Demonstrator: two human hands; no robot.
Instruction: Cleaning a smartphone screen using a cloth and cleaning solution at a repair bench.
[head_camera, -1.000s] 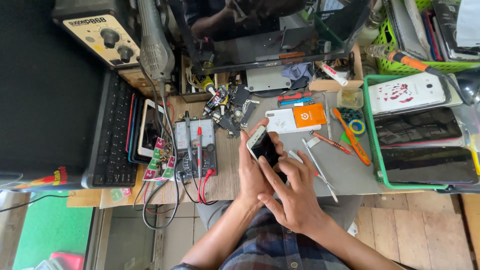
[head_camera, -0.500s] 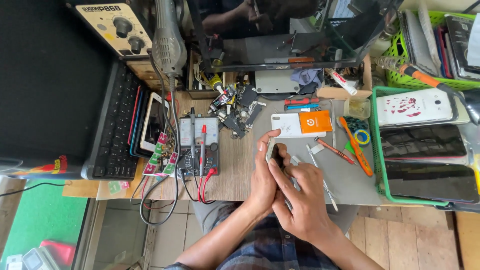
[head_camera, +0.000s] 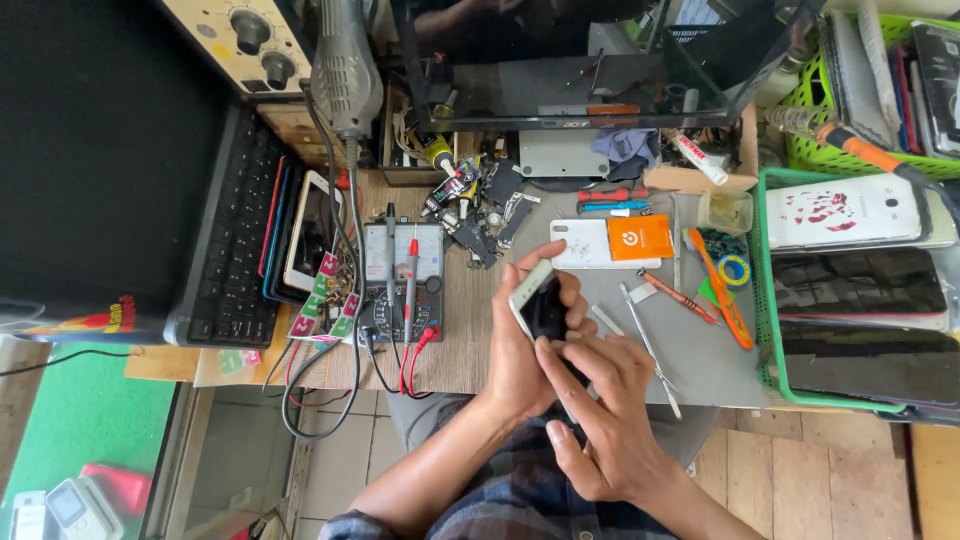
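**Smartphone cradled in left hand above front edge of bench**

Left to right: black keyboard (head_camera: 235, 250) stands along the left edge of the workbench (head_camera: 470, 330), w/ a couple of phones stacked flat just beside it. Next, an analog multimeter (head_camera: 400, 270) w/ red/black probes lying across it, leads trailing off the front edge. Behind it, toward the back edge, a heap of small dark parts.

Centre: left hand (head_camera: 520, 350) wraps the smartphone (head_camera: 540, 305) from beneath, fingers closed on its long edges, dark screen facing up, tilted. Phone is lifted off the surface, above the front edge. Right hand (head_camera: 605, 420) sits just below/right of it, fingertips touching the lower end of the phone; not clamped, more pressing or picking at it – can't tell exactly.

Judgement: phone looks light, stiff, thin; glass front prob. fragile & slick. Best held by the side edges as now, not by the face.

Right of hands: white-and-orange card box (head_camera: 610, 240), metal tweezers (head_camera: 650, 340), orange-handled tools on a grey mat (head_camera: 700, 360). Far right edge: green tray (head_camera: 765, 300) holding a white phone and dark screen panels.
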